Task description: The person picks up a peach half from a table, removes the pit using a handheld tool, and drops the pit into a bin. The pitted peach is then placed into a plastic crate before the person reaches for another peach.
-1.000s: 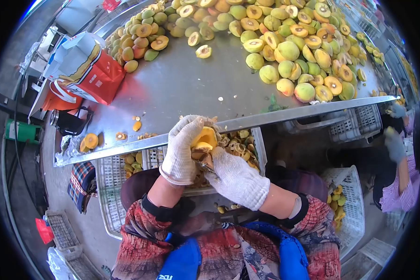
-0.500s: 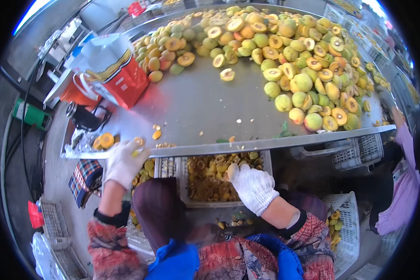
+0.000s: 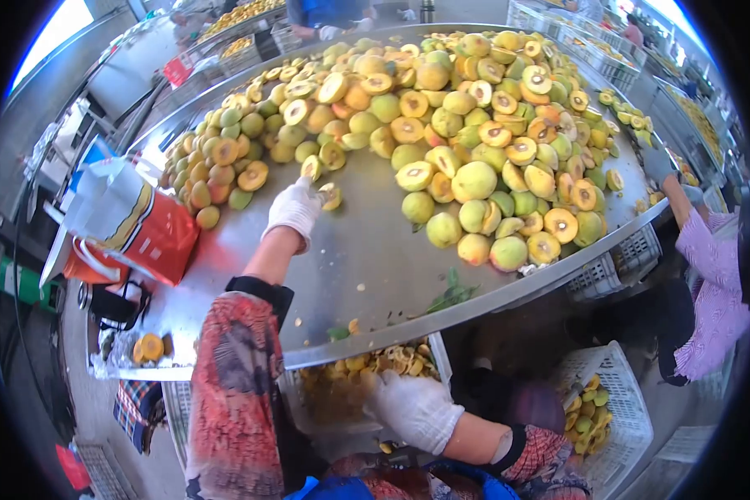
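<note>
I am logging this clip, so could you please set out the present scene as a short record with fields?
Setting: steel table heaped with halved and whole yellow-green fruit
Left hand: gloved, stretched out, touching a fruit half at the pile's edge
Right hand: gloved, low, over a crate of cut pieces; tool, if any, unclear
Beside: red and white bag
Other person: purple sleeve at right

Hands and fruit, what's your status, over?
Left hand stretched out, touching a halved fruit. Right hand low over the crate. Nothing in the way.
</note>
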Demonstrator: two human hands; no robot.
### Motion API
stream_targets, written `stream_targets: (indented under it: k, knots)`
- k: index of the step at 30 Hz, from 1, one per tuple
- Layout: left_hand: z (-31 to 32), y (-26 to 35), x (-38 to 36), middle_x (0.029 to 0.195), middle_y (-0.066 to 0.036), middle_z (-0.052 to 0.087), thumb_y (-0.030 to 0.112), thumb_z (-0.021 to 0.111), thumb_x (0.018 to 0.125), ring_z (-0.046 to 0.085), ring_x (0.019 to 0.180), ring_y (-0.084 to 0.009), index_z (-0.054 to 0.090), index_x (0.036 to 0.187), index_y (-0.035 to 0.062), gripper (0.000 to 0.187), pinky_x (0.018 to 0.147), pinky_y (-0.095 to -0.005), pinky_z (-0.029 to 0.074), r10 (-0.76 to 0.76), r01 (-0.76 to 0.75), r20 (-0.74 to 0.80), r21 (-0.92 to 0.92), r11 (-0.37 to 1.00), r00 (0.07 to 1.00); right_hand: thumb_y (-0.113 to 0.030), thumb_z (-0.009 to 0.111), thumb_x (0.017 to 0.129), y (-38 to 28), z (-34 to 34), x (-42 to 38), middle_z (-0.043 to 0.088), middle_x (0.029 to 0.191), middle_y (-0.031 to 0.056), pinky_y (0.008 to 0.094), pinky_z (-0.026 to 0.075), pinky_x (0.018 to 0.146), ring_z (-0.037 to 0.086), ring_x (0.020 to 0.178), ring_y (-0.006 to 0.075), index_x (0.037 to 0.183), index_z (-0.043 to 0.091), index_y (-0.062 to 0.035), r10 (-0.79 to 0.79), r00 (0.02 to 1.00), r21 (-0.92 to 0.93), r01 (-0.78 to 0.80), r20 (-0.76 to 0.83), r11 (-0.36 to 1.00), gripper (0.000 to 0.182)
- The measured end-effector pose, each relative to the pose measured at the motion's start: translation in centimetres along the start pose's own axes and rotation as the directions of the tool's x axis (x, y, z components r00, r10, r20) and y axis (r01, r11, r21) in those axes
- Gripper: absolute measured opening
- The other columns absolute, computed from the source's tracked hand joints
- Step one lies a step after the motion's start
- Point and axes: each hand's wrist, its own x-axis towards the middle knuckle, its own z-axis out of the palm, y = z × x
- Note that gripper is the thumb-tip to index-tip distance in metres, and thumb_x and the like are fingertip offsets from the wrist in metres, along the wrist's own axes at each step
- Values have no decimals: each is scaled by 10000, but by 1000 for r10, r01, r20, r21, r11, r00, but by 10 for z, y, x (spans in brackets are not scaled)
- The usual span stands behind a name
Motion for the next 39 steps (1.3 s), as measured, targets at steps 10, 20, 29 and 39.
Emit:
stream_targets:
  k: [10,20,29,39]
  knots:
    - [51,7,11,991,-205,660,232,772,658,627,966,-383,572,1086,43,509,853,-404,492,75,-54,105,-185,981,992,-271,569,868,3,-12,11,604,807,132,408,523,515,642,630,312,992,528,-76,-131,991,149,131,-6,980,235]
    - [-39,-10,-149,907,-124,632,170,610,832,628,801,-236,585,1044,27,257,621,-323,514,91,167,157,-979,-115,983,-237,630,871,-17,-42,20,590,910,232,489,480,706,588,849,442,1091,520,-28,-10,928,624,259,-373,738,323]
    - [-7,-15,-232,913,-129,622,509,455,957,614,839,-242,577,1048,7,525,761,-362,513,-2,195,210,-913,-358,978,-192,593,883,-23,-12,24,559,987,237,484,490,737,587,869,426,1140,508,-36,-103,939,444,250,-329,860,313]
    - [2,6,-262,917,-123,615,472,429,979,585,859,-218,573,1020,18,478,818,-359,484,-33,103,122,-931,-350,992,-151,594,841,-22,3,18,555,1081,228,453,500,817,579,958,408,1189,505,-49,-134,946,376,244,-297,894,373]
